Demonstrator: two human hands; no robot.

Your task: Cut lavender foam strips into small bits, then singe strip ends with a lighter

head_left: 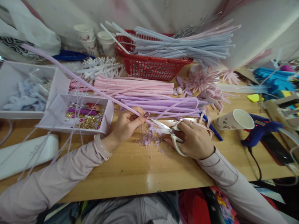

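My left hand (127, 124) pinches a long lilac pipe cleaner (93, 87) near its end, between thumb and fingers. The rest of the stem slants up to the far left. In my right hand (196, 140) is a pair of white-handled scissors (172, 131), its blades parted and pointing at the pinched end. Whether the blades touch the stem I cannot tell. Beneath the blades lies a small heap of lilac fuzz clippings (149, 138). Just behind both hands rests a bundle of lilac pipe cleaners (156, 104), with a bundle of pink ones (135, 85) beyond it.
A red basket (151, 67) of pale blue stems stands at the back. Left are a white box of gems (106, 116), a larger white box (23, 114) and a white case (30, 154). A paper cup (230, 120) and blue glue gun (259, 129) stand right.
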